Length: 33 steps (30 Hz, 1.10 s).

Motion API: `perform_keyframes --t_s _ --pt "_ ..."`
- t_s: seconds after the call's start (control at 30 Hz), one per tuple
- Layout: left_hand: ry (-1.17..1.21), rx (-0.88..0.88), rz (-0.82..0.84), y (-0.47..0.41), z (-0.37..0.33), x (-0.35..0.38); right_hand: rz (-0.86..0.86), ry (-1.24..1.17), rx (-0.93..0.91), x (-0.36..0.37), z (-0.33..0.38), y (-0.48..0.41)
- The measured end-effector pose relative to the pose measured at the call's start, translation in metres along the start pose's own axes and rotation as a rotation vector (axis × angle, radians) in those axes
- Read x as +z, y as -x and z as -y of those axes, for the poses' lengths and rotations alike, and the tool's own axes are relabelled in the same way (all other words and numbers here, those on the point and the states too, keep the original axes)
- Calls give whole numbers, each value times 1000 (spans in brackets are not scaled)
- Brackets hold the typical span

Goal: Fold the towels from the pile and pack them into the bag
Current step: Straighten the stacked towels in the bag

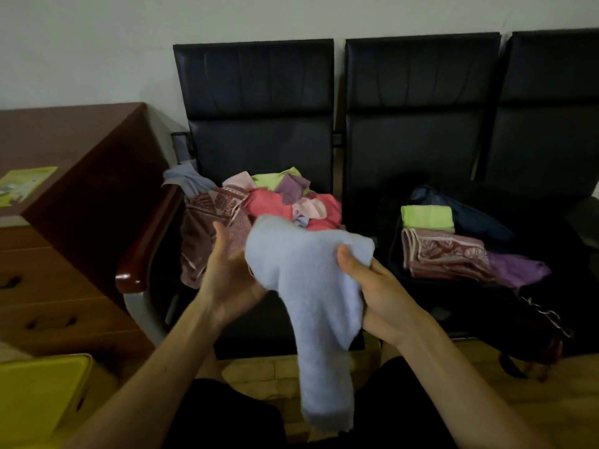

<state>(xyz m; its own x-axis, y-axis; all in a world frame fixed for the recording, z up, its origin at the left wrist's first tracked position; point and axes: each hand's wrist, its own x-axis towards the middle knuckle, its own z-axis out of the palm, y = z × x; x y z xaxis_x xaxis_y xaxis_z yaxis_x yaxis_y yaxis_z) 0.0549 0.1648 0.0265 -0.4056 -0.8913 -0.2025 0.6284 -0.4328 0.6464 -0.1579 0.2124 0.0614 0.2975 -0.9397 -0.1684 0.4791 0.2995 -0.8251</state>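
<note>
A light blue towel [311, 286] hangs crumpled between my hands in front of the seats. My right hand [372, 286] pinches its upper right part, thumb on top. My left hand [227, 273] is under its left edge, fingers spread and palm up, touching the cloth. A pile of towels [275, 202] in pink, red, green, purple and patterned maroon lies on the left black seat. On the middle seat an open dark bag [486, 222] holds folded towels: a green one [427, 216], a patterned maroon one [444, 254] and a purple one [518, 268].
A brown wooden desk [81, 163] with drawers stands at the left, a yellow-green leaflet [26, 184] on top. A yellow bin [42, 393] sits at the bottom left. The left seat's wooden armrest [146, 241] is beside the pile. A third black seat [551, 124] is at the right.
</note>
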Motion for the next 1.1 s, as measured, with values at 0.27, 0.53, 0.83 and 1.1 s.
perform_keyframes --t_s 0.27,0.53,0.83,1.1 --pt "-234 -178 152 11 42 -13 26 -165 93 -21 -3 -9" --pt "-717 -35 -236 4 30 -19 -207 395 153 -62 -13 -11" --pt "-930 120 -419 -11 22 -10 -212 717 -138 -72 -6 -17" --pt "-1068 218 -258 -4 10 5 -192 922 -108 -76 3 -17"
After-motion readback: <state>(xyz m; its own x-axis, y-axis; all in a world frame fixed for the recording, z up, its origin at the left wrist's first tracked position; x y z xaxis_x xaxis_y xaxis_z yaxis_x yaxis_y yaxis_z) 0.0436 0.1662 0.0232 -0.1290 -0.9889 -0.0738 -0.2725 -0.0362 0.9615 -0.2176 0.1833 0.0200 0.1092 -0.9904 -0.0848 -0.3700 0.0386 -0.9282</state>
